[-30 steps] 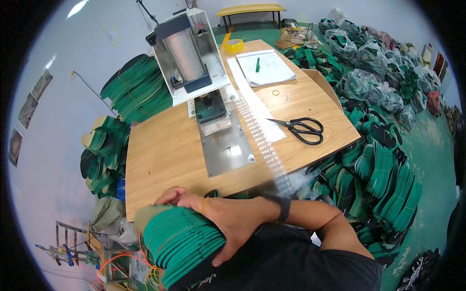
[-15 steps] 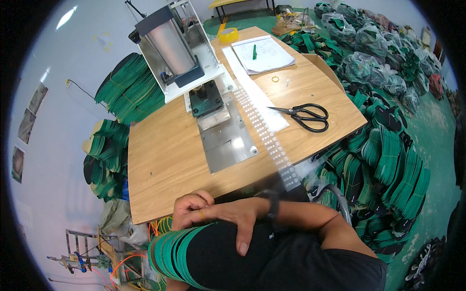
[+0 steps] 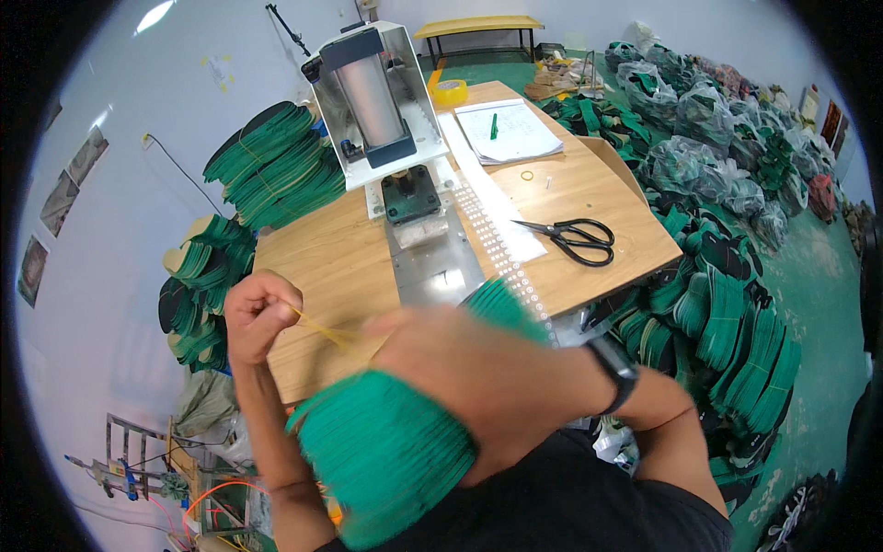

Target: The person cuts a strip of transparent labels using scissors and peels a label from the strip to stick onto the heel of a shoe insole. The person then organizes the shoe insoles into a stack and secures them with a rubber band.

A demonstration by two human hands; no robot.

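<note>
My left hand (image 3: 260, 313) is raised over the table's left front edge, thumb and fingers pinching a yellow rubber band (image 3: 317, 327). The band stretches toward my right hand (image 3: 451, 368), which is smeared by motion, so its fingers cannot be made out. Under my right hand and forearm lies a thick stack of green insoles (image 3: 386, 455) against my body, its layered edges facing up. More green layers (image 3: 501, 308) show beyond my right hand; whether they belong to the same stack is hidden.
A press (image 3: 368, 101) with a metal plate (image 3: 428, 262) stands on the wooden table (image 3: 313, 258). Black scissors (image 3: 579, 241), a notebook (image 3: 510, 133) and a clear printed strip (image 3: 492, 230) lie right of it. Insole piles (image 3: 276, 166) flank the table; filled plastic bags (image 3: 690, 156) sit behind.
My left hand has come up from below the stack and pulls the rubber band out from my right hand. The stack has turned from its black face to its green edges. The view has shifted.
</note>
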